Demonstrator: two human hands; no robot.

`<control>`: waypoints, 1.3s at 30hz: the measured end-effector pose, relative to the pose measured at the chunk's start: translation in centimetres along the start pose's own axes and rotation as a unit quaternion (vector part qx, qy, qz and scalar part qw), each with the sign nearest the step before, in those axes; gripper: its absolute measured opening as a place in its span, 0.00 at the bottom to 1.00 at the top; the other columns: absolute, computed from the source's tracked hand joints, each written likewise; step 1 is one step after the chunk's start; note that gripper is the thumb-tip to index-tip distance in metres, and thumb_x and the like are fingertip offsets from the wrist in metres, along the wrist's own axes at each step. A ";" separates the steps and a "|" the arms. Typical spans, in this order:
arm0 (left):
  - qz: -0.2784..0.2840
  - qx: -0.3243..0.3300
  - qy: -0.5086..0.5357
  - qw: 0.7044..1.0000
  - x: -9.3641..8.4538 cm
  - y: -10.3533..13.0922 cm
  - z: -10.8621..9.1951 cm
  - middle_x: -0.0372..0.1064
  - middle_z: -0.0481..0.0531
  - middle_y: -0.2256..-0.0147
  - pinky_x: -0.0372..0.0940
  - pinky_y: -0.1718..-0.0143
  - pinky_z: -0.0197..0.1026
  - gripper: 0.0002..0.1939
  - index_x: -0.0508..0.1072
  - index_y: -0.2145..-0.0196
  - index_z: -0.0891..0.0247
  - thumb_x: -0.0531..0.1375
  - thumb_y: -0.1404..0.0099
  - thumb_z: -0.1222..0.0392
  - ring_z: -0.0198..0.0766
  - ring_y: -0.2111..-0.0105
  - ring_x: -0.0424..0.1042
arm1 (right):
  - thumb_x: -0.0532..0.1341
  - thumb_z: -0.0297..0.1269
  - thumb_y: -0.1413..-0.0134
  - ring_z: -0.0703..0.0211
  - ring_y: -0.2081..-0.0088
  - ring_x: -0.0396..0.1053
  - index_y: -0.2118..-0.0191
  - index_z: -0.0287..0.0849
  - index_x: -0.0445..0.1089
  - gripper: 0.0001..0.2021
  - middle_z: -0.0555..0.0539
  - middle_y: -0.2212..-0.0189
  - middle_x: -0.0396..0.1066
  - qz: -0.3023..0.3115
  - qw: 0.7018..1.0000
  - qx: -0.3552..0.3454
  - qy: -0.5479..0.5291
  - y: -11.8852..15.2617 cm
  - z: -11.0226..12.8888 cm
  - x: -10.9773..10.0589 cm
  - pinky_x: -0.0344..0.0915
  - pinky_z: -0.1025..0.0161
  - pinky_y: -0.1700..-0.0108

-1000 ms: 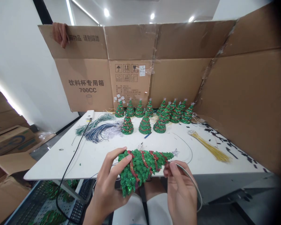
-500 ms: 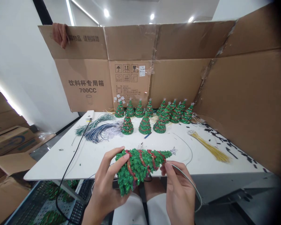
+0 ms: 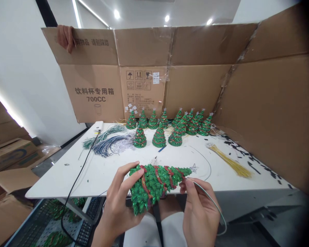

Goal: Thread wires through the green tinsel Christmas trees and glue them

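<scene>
A glittery green Christmas tree ornament (image 3: 157, 183) with red garland lies on its side above the table's front edge, its clear star (image 3: 194, 167) pointing right. My left hand (image 3: 122, 200) is wrapped round the wide base, thumb and fingers on opposite sides. Close to the tip, my right hand (image 3: 199, 206) pinches a thin pale green wire (image 3: 213, 200) against the tree's side. The wire loops down past the right hand. Whether its end enters the tree is hidden by the fingers.
Several finished-looking trees (image 3: 159, 136) stand at the back of the white table (image 3: 74, 178). Bundles of blue wires (image 3: 106, 144), green wires (image 3: 105, 133) and yellow wires (image 3: 231, 161) lie about. Cardboard walls (image 3: 195, 82) enclose the back and right. A black cable (image 3: 77, 176) hangs over the left edge.
Both hands and the tree have shifted slightly to the right. The right hand still pinches the wire near the tip, and the wire's loop has swung a little right.
</scene>
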State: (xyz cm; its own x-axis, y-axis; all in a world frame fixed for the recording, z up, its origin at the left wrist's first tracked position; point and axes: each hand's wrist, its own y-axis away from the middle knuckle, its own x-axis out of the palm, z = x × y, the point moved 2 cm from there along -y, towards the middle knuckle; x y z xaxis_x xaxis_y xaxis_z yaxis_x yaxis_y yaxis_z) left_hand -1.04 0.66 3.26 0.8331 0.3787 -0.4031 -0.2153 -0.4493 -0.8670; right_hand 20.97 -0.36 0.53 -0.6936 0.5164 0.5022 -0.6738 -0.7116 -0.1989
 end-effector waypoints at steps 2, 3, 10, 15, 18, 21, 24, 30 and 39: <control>0.000 -0.006 0.007 1.000 0.0 0.0 0.0 0.69 0.70 0.35 0.76 0.40 0.58 0.43 0.66 0.27 0.59 0.73 0.36 0.67 0.60 0.34 0.73 | 0.82 0.46 0.46 0.61 0.68 0.74 0.62 0.44 0.82 0.15 0.51 0.68 0.80 -0.011 1.000 -0.007 0.002 0.1 0.0 0.0 0.70 0.63 0.65; 0.000 -0.008 0.010 1.000 0.1 0.0 0.0 0.69 0.70 0.35 0.76 0.40 0.57 0.42 0.67 0.27 0.60 0.73 0.36 0.67 0.60 0.34 0.73 | 0.82 0.46 0.46 0.61 0.68 0.74 0.62 0.44 0.82 0.15 0.51 0.68 0.80 -0.017 1.000 -0.011 0.003 0.1 0.0 0.0 0.70 0.63 0.64; -0.004 -0.017 0.028 0.999 0.0 0.2 0.0 0.69 0.70 0.34 0.75 0.39 0.57 0.42 0.68 0.28 0.61 0.75 0.36 0.65 0.59 0.34 0.73 | 0.81 0.43 0.43 0.61 0.67 0.73 0.60 0.44 0.81 0.12 0.50 0.64 0.78 -0.014 0.998 -0.060 0.023 0.1 0.1 -0.1 0.70 0.62 0.65; -0.004 -0.020 0.031 0.999 0.1 0.3 -0.3 0.69 0.70 0.34 0.75 0.39 0.57 0.42 0.68 0.28 0.62 0.76 0.37 0.64 0.60 0.34 0.73 | 0.79 0.40 0.39 0.63 0.69 0.72 0.60 0.45 0.81 0.09 0.51 0.64 0.77 0.000 0.996 -0.092 0.023 0.2 0.3 -0.2 0.68 0.64 0.66; -0.003 -0.022 0.028 0.999 0.1 0.4 -0.3 0.69 0.70 0.35 0.74 0.39 0.56 0.42 0.69 0.29 0.62 0.76 0.37 0.64 0.60 0.34 0.73 | 0.78 0.40 0.38 0.63 0.69 0.71 0.60 0.45 0.81 0.09 0.51 0.65 0.76 0.001 0.996 -0.089 0.027 0.3 0.1 0.0 0.67 0.64 0.67; -0.010 -0.027 0.022 0.999 0.1 0.3 -0.2 0.70 0.69 0.35 0.74 0.39 0.56 0.42 0.69 0.29 0.62 0.76 0.38 0.64 0.59 0.35 0.74 | 0.78 0.41 0.38 0.63 0.69 0.71 0.59 0.45 0.81 0.09 0.51 0.66 0.76 0.010 0.997 -0.072 0.021 0.4 0.0 0.2 0.67 0.64 0.67; -0.019 -0.028 0.016 0.999 0.0 0.2 0.0 0.70 0.69 0.35 0.74 0.38 0.56 0.44 0.69 0.29 0.63 0.77 0.40 0.64 0.59 0.35 0.75 | 0.78 0.42 0.37 0.64 0.70 0.71 0.60 0.45 0.81 0.10 0.51 0.66 0.75 0.027 0.998 -0.047 0.014 0.5 -0.3 0.3 0.67 0.64 0.67; -0.016 -0.041 0.015 0.999 -0.3 0.3 0.5 0.71 0.68 0.35 0.74 0.37 0.56 0.44 0.69 0.30 0.62 0.77 0.41 0.65 0.59 0.35 0.75 | 0.78 0.44 0.38 0.64 0.69 0.71 0.60 0.44 0.81 0.11 0.51 0.66 0.75 0.043 0.998 -0.036 0.025 0.6 -0.5 0.2 0.67 0.65 0.66; -0.009 -0.048 0.028 0.998 0.2 0.3 0.1 0.70 0.67 0.35 0.73 0.37 0.54 0.44 0.69 0.30 0.62 0.77 0.41 0.63 0.57 0.35 0.74 | 0.79 0.43 0.38 0.66 0.72 0.71 0.61 0.45 0.81 0.11 0.53 0.70 0.76 -0.010 0.997 -0.077 0.003 0.7 0.2 1.0 0.68 0.68 0.68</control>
State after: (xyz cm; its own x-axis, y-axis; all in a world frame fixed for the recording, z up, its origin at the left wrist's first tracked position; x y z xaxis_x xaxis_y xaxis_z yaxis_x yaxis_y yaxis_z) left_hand -1.01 0.71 2.85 0.8644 0.3427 -0.3680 -0.1517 -0.5200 -0.8406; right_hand 19.89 -0.45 1.06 -0.6811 0.5328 0.5022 -0.7181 -0.6200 -0.3161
